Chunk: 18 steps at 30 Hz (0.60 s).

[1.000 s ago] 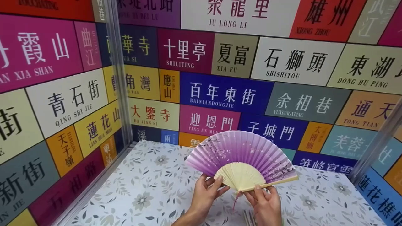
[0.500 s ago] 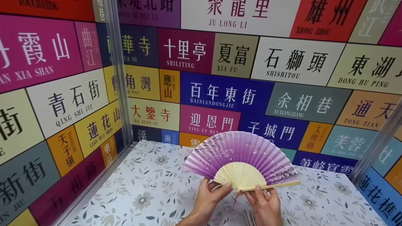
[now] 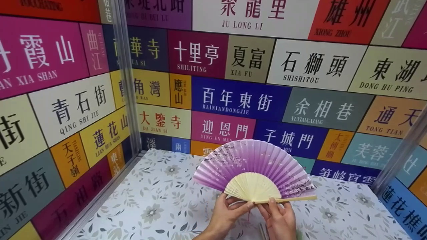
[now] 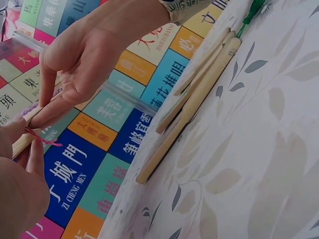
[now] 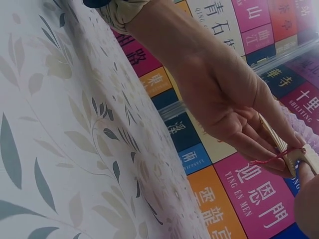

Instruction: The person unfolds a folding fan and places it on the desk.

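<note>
A folding fan (image 3: 247,156) is spread wide in the head view, its purple pleated leaf printed with blossoms above pale ribs (image 3: 255,188). My left hand (image 3: 225,215) pinches the lower left ribs, thumb reaching toward the pivot. The right hand (image 3: 281,216) grips the right-hand guard stick (image 3: 293,199) near the pivot, thumb on top. A thin pinkish-red cord (image 4: 47,142) hangs from the pivot. Both wrist views show the fingers meeting around the fan's base; most of the leaf is hidden there.
Pale wooden sticks (image 4: 192,107) with a green tassel (image 4: 253,15) lie on the flower-patterned table (image 3: 153,213), below the right hand. Colourful sign-panelled walls (image 3: 233,96) enclose the table at the back and sides, with metal posts (image 3: 128,76) at the corners.
My left hand has slid slightly right, its thumb now closer to the pivot. The fan's left edge has swung a little lower, spreading it wider. The right hand has shifted slightly left.
</note>
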Each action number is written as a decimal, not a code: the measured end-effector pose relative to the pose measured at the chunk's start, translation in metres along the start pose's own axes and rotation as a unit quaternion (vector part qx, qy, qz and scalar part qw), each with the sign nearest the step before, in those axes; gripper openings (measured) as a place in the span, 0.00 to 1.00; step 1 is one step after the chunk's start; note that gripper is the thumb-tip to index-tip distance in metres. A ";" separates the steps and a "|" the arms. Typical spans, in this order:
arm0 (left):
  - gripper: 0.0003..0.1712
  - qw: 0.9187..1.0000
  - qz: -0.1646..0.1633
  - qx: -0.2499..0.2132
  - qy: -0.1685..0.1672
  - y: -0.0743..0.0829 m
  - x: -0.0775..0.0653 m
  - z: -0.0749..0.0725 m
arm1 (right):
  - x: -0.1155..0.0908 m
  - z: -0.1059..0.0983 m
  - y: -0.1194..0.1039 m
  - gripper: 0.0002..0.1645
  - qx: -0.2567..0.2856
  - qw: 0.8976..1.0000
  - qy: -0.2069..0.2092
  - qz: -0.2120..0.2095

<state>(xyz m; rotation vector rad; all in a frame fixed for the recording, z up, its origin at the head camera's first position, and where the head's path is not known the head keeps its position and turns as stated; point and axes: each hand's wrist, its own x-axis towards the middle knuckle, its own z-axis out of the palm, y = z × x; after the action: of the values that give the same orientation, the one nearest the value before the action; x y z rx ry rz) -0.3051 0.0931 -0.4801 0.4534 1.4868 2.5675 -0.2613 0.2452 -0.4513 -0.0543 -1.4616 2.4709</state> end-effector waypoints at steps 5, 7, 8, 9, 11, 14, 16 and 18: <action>0.40 1.000 0.006 -0.004 0.020 0.000 0.002 0.000 | -0.001 0.001 0.000 0.31 0.005 1.000 -0.006 0.000; 0.40 0.999 0.009 -0.009 0.034 0.000 0.003 0.000 | -0.001 0.002 0.000 0.32 0.005 1.000 -0.009 0.004; 0.40 0.999 0.009 -0.009 0.039 0.000 0.003 0.000 | -0.001 0.002 0.001 0.32 0.004 1.000 -0.010 0.006; 0.40 0.999 0.011 -0.009 0.044 0.000 0.004 0.000 | -0.001 0.002 0.001 0.32 0.004 1.000 -0.011 0.008; 0.40 0.999 0.013 -0.009 0.048 0.001 0.005 -0.001 | -0.001 0.002 0.001 0.33 0.001 1.000 -0.014 0.013; 0.40 0.999 0.014 0.004 0.043 0.002 0.006 -0.003 | -0.001 0.002 0.001 0.34 0.007 1.000 -0.004 0.028; 0.39 0.999 0.015 0.019 0.043 0.003 0.007 -0.005 | 0.000 0.002 0.001 0.35 0.011 0.999 0.006 0.039; 0.39 0.998 0.018 0.035 0.045 0.004 0.008 -0.007 | 0.001 0.003 0.000 0.37 0.010 0.999 0.016 0.047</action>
<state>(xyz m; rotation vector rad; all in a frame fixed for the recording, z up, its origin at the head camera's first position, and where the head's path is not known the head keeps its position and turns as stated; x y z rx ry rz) -0.3145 0.0876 -0.4781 0.3807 1.6158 2.6029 -0.2625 0.2433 -0.4499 -0.1613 -1.4535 2.5454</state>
